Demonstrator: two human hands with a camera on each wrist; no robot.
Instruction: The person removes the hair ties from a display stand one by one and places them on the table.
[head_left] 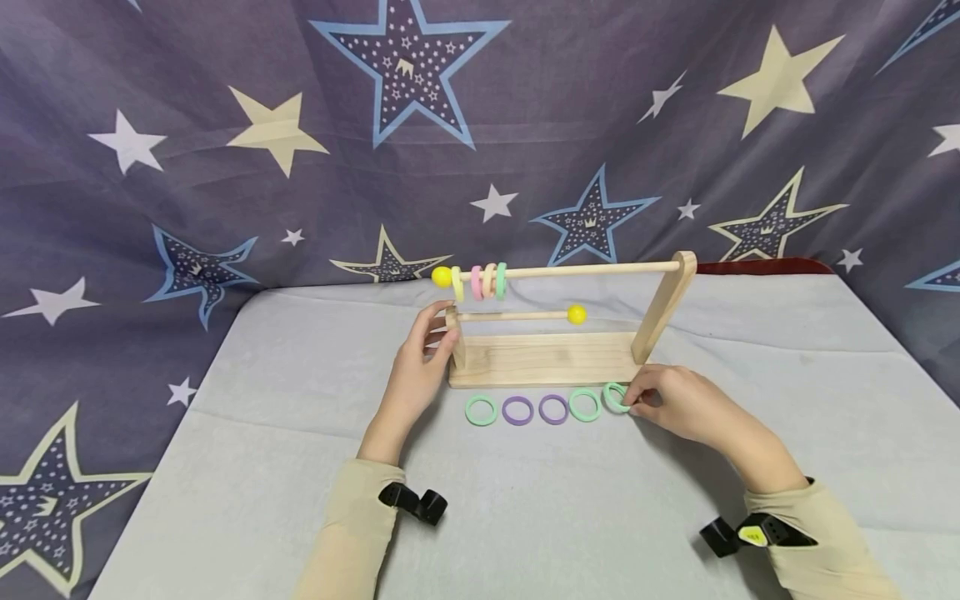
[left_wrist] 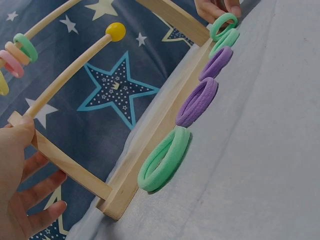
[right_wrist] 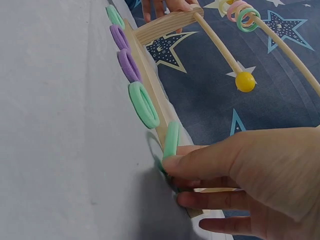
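Note:
My right hand [head_left: 686, 404] pinches a mint-green hair tie [right_wrist: 171, 140] between thumb and fingers. That tie is tilted up at the right end of a row in front of a wooden stand [head_left: 547, 360]. Along the row lie a green hair tie [head_left: 585, 419], two purple ones [left_wrist: 212, 95] and another green [left_wrist: 150, 181] at the left end. My left hand [head_left: 416, 367] grips the stand's short left post [left_wrist: 75, 167], thumb on its near side and other fingers behind. Yellow, pink, peach and green ties [head_left: 501, 282] hang on the upper rod's left end.
A lower rod [head_left: 517, 316] ends in a yellow ball [head_left: 576, 314]; another yellow ball [head_left: 442, 277] caps the upper rod. The tall right post [head_left: 663, 308] leans outward. Grey cloth [head_left: 540, 517] covers the table, and a star-patterned curtain [head_left: 570, 100] hangs behind.

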